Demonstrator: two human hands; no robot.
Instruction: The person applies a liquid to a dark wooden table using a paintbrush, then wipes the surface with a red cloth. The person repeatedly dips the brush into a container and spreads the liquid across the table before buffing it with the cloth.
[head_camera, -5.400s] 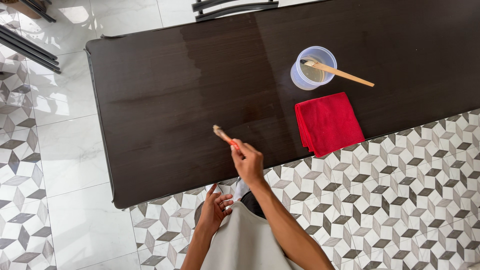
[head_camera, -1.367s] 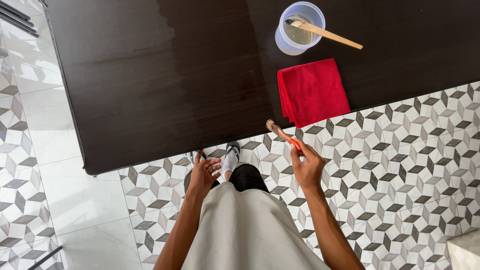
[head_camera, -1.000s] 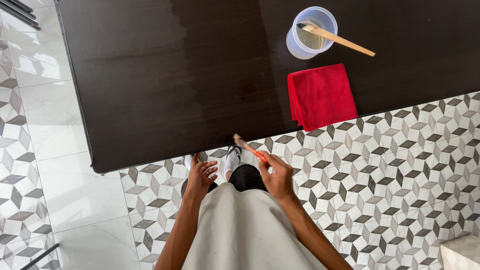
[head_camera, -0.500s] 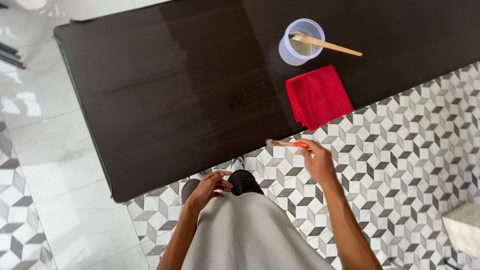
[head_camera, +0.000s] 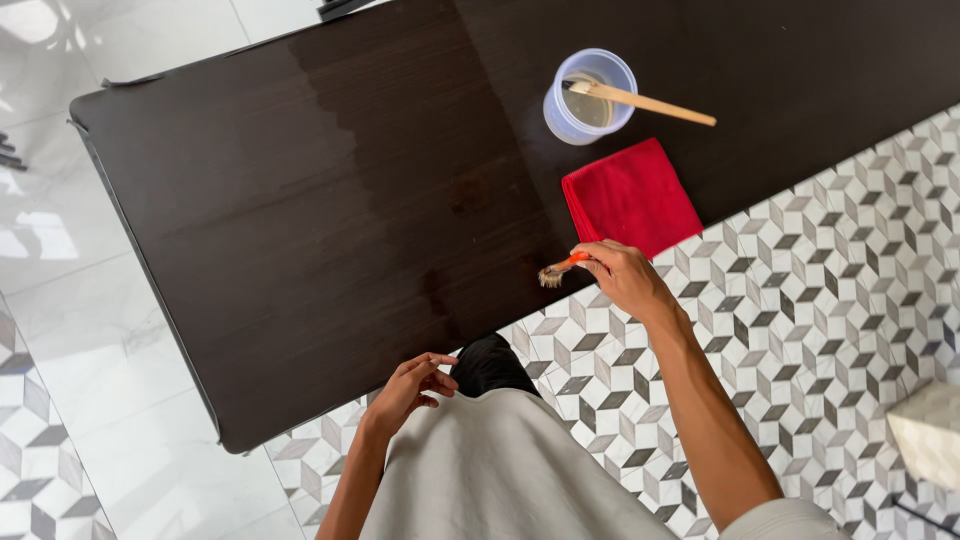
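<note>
Dark brown wood makes up the bench (head_camera: 300, 230) below us, shiny and wet-looking on one part. Our right hand (head_camera: 622, 280) holds a small brush (head_camera: 562, 268) with an orange handle. Our fingers (head_camera: 590, 252) pinch the handle tight, so the hairy tip sits right at the near edge of the bench. Our left hand (head_camera: 410, 385) hangs loose by the bench edge, fingers half curled, holding nothing. A red cloth (head_camera: 630, 198) lies folded just beside the brush, close enough for wiping. Behind the red cloth stands a clear cup (head_camera: 588, 95) with a wooden stick (head_camera: 645, 102) resting across it. We stand on a patterned tile floor (head_camera: 820, 280).
</note>
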